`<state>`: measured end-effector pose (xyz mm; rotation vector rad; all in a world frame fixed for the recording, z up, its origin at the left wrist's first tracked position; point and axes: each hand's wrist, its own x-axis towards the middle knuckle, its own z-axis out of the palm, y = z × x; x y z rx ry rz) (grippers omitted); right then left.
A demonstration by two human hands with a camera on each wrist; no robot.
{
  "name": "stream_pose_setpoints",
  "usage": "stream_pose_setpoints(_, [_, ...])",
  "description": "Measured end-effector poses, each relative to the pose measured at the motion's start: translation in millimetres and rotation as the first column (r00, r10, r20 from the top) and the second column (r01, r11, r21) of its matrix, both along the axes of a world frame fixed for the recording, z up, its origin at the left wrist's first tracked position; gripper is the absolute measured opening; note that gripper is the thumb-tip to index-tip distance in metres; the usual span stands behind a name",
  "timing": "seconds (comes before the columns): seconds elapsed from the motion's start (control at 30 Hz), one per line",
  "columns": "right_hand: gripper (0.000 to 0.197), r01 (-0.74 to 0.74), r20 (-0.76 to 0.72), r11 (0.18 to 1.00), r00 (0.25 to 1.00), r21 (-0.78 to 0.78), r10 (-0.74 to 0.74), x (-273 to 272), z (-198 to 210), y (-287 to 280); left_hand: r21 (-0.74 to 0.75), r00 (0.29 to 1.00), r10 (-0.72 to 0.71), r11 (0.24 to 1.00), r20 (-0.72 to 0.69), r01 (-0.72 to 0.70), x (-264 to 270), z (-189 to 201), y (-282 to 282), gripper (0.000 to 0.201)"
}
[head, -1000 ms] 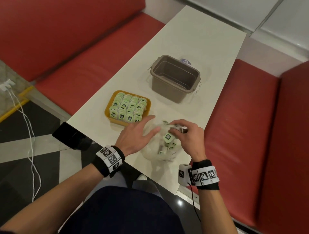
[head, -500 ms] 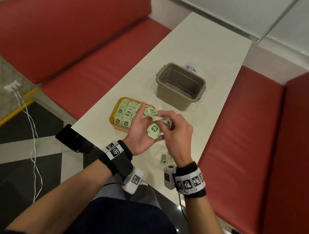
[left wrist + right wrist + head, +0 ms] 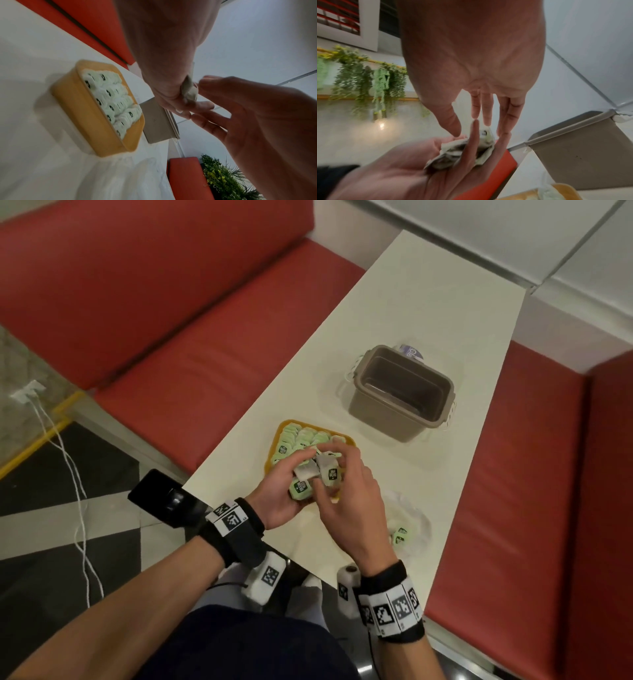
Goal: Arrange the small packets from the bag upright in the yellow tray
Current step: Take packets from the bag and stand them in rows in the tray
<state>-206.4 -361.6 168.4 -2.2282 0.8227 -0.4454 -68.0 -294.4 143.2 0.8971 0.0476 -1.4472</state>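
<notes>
Your left hand (image 3: 281, 496) is cupping a small bunch of pale green square packets with dark labels (image 3: 301, 487), palm up, its fingers (image 3: 475, 136) curling round them. Your right hand (image 3: 346, 498) is meeting it from above, thumb and fingertips (image 3: 485, 115) pinching one of those packets (image 3: 331, 472) at the top of the bunch. Both hands are hovering just over the near edge of the yellow plastic tray (image 3: 281, 428), which is already holding rows of the same packets standing upright (image 3: 111, 98). Just to the right of your right hand, the clear crumpled plastic bag (image 3: 412, 517) is lying on the cream table (image 3: 411, 313) with a few packets (image 3: 400, 535) showing inside. Beyond the tray, the empty grey-brown plastic tub (image 3: 400, 395) is sitting well apart from your fingers. A black phone (image 3: 161, 499) is lying near your left wrist.
</notes>
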Motion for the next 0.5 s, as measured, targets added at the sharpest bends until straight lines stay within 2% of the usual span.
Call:
stream_pose_setpoints(0.13, [0.034,0.15,0.067,0.988,0.987,-0.028,-0.148,22.3,12.7,9.4,-0.036,0.998,-0.047,0.998,0.048,0.049,33.7,3.6,17.8,0.041])
stream_pose_setpoints(0.27, [0.017,0.136,0.15,0.984,0.977,0.113,-0.152,40.3,20.7,7.2,0.013,0.974,-0.116,0.993,0.193,0.116,56.5,3.6,31.2,0.037])
stream_pose_setpoints(0.33, [0.013,0.056,0.136,0.987,0.988,0.15,-0.077,48.2,25.5,2.1,0.019,0.951,-0.183,0.983,0.25,0.184,63.3,5.4,36.5,0.035])
stream_pose_setpoints(0.4, [0.015,-0.069,0.088,0.991,0.994,0.119,0.058,56.2,28.9,-5.5,-0.002,0.909,-0.273,0.958,0.315,0.288,67.4,6.4,40.8,0.026])
stream_pose_setpoints(0.5, [0.019,-0.297,-0.059,0.953,0.952,0.052,0.3,69.4,28.5,-19.1,0.016,0.796,-0.414,0.891,0.441,0.455,69.6,2.1,42.4,0.013])
